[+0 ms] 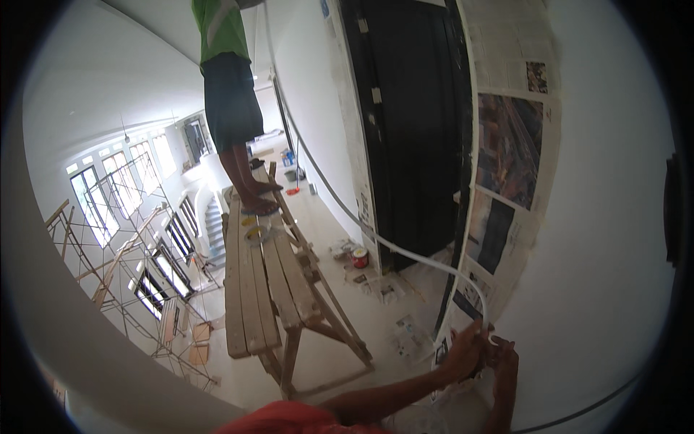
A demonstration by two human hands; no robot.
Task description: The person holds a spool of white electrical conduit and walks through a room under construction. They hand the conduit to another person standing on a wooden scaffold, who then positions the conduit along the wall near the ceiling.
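Note:
A long pale hose (390, 242) runs down from the top, sags past the dark door and bends over to my hands at the lower right. My left hand (465, 354) is closed around its lower end. Close beside it, the bent fingers of my right hand (504, 356) are drawn together near a small white curved piece (494, 339) between the hands. What exactly the right fingers hold is too small to make out. Behind both hands is newspaper masking (510, 145), stuck along the wall beside the dark door (419, 130).
A wooden trestle bench (249, 304) stands left of my arms. On it a person in a green top (230, 108) stands barefoot beside a shallow container (256, 234). A red paint can (360, 257) and newspaper sheets (412, 343) lie on the floor. Scaffolding (119, 253) is at far left.

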